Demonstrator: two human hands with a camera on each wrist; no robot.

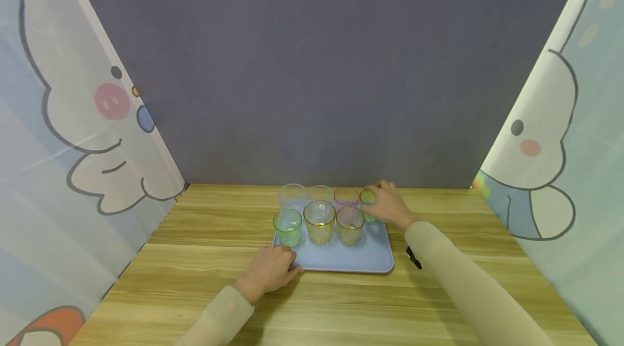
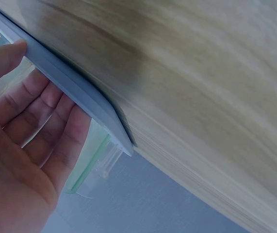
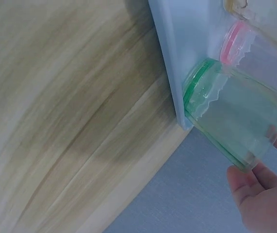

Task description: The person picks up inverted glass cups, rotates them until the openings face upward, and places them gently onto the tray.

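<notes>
The right hand (image 1: 387,206) is gripping the green glass (image 3: 230,114) at the far right corner of the blue tray (image 1: 361,260), fingers (image 3: 247,184) curling round its rim. The left hand (image 1: 273,269) is resting at the tray's near left corner, fingers relaxed and straight, touching the tray's edge. The tray is sitting toward the far edge of the wooden counter (image 1: 195,281), and a red-rimmed glass (image 1: 346,197) is standing just beside the green one.
</notes>
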